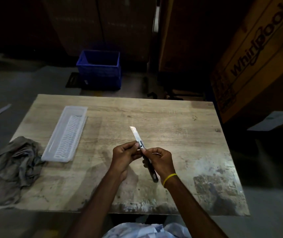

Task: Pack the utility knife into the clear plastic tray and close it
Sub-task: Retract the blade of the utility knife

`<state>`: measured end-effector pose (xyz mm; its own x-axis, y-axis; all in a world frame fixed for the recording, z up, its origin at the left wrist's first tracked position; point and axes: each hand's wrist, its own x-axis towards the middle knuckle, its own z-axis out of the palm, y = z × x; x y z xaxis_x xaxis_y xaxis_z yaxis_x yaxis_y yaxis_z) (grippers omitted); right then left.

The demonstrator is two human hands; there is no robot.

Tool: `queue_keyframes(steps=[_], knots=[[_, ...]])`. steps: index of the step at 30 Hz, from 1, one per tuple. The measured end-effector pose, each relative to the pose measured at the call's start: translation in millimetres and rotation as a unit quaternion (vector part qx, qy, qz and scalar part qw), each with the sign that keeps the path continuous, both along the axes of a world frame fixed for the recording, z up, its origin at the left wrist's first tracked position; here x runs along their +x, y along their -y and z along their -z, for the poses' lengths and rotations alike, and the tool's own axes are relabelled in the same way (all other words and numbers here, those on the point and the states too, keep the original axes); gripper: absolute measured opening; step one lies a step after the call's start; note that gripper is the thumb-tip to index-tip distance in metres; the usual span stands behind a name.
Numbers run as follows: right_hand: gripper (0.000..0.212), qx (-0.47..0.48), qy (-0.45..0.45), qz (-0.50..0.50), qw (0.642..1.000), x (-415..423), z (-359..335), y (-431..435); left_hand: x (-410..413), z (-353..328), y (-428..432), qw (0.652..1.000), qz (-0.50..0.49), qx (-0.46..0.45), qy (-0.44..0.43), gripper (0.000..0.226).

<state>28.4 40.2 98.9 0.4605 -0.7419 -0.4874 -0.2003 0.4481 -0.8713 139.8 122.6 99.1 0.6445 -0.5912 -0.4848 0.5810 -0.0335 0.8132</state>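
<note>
Both hands are closed on the utility knife (143, 152) over the middle of the table (171, 127). The right hand (161, 161) wraps the dark handle, thumb up near the slider; the left hand (125, 156) pinches the body just below where the blade leaves it. The blade is run out, bright, its tip aimed away from the person and a little to the left, so the knife's long axis runs from near-right to far-left.

The clear plastic tray (65, 134) lies well apart on the left side, long axis slanted much the same way. The left hand is the nearer one to it. A crumpled grey cloth (15, 167) sits beside the tray's near end. I'd guess the blade wants retracting before anything travels leftward.
</note>
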Motion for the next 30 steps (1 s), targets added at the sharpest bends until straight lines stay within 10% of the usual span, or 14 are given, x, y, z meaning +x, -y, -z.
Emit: queue_keyframes(steps=[30], knots=[[0.019, 0.050, 0.035, -0.080, 0.995, -13, 7, -14, 22, 7, -14, 0.990, -0.074, 0.035, 0.118, 0.024]])
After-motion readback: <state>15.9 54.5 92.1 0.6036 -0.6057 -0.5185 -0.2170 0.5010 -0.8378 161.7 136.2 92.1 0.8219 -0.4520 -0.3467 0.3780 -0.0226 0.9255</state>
